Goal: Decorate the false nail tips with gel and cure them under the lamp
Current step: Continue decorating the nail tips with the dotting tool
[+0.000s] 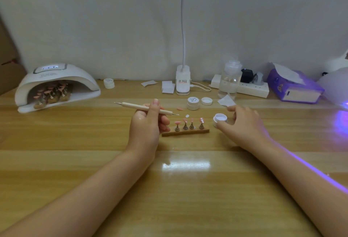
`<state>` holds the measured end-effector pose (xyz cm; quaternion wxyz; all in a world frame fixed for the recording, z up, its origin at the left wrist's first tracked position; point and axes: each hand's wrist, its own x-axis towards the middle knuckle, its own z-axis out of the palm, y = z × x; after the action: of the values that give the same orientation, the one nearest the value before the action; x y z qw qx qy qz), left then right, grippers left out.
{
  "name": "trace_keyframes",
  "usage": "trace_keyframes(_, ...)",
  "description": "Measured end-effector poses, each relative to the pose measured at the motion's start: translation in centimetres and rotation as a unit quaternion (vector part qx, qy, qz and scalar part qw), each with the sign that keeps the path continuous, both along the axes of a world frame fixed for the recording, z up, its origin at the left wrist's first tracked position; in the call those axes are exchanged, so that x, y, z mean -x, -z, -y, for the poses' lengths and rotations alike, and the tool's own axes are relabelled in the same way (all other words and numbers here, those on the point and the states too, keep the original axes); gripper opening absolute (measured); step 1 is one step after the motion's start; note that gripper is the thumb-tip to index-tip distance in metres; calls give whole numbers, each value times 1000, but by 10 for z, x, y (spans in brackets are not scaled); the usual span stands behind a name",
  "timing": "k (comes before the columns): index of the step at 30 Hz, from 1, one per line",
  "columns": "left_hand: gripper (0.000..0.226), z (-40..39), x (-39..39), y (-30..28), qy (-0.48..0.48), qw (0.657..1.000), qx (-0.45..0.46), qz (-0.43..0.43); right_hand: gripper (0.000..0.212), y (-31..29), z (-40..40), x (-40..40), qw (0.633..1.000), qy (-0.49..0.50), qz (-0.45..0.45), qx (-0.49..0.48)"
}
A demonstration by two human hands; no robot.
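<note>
A purple tissue box [295, 87] sat far right beside a white power strip [252, 89] and clear bottle [230, 80].

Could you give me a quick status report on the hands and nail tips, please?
Left hand grips dotting tool. Right hand holds open gel pot. Nail tips on stand, unobstructed.

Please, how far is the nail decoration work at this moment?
Done, it seems: several stands of pink tips already sit inside the curing lamp. In hand: the left hand holds a dotting tool, and the right hand holds an open gel jar. Left: the four tips on the wooden stand await gel and curing.
</note>
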<state>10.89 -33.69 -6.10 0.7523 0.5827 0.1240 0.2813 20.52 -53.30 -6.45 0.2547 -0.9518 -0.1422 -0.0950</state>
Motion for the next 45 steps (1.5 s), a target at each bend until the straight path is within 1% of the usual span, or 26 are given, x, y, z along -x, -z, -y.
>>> trace_keyframes(1, 32, 0, 0, 0, -4, 1000, 3, 3, 46, -2, -1, 3, 999, -6, 43, -21)
trace_keyframes(3, 32, 0, 0, -1, -15, 1000, 7, 12, 26, -10, -5, 15, 982, -44, 169, -68)
trace_keyframes(4, 32, 0, 0, -1, -21, 1000, 8, 17, 18, -15, -8, 23, 973, -65, 206, -74)
trace_keyframes(5, 32, 0, 0, -1, -27, 999, 10, 23, 19, -19, -12, 31, 970, -82, 222, -62)
trace_keyframes(7, 31, 1, 0, -1, -37, 999, 13, 32, 30, -19, -23, 45, 971, -96, 217, -5)
trace_keyframes(9, 31, 1, -1, -1, -45, 998, 13, 39, 33, -11, -35, 56, 974, -95, 198, 56)
trace_keyframes(12, 31, 1, -1, 0, -47, 998, 12, 41, 37, 3, -46, 58, 973, -88, 178, 120)
trace_keyframes(16, 30, 4, -2, 4, -45, 998, 1, 37, 33, 13, -47, 52, 963, -95, 201, 152)
trace_keyframes(20, 30, 7, -1, 9, -39, 998, -27, 29, 36, 19, -52, 46, 961, -91, 192, 175)
trace_keyframes(26, 29, 8, -1, 10, -45, 998, -34, 32, 41, 18, -53, 40, 968, -100, 170, 155)
trace_keyframes(30, 28, 8, 0, 11, -42, 998, -28, 33, 37, 17, -52, 38, 975, -110, 140, 129)
trace_keyframes(38, 27, 8, 0, 11, -34, 998, -32, 38, 33, 13, -49, 39, 978, -128, 124, 109)
trace_keyframes(42, 27, 8, 1, 11, -33, 998, -32, 41, 29, 9, -47, 45, 970, -165, 149, 96)
trace_keyframes(43, 27, 9, 1, 11, -32, 998, -33, 42, 26, 8, -47, 47, 967, -175, 166, 83)
trace_keyframes(45, 27, 10, 1, 10, -33, 998, -38, 41, 13, 7, -48, 51, 961, -181, 205, 52)
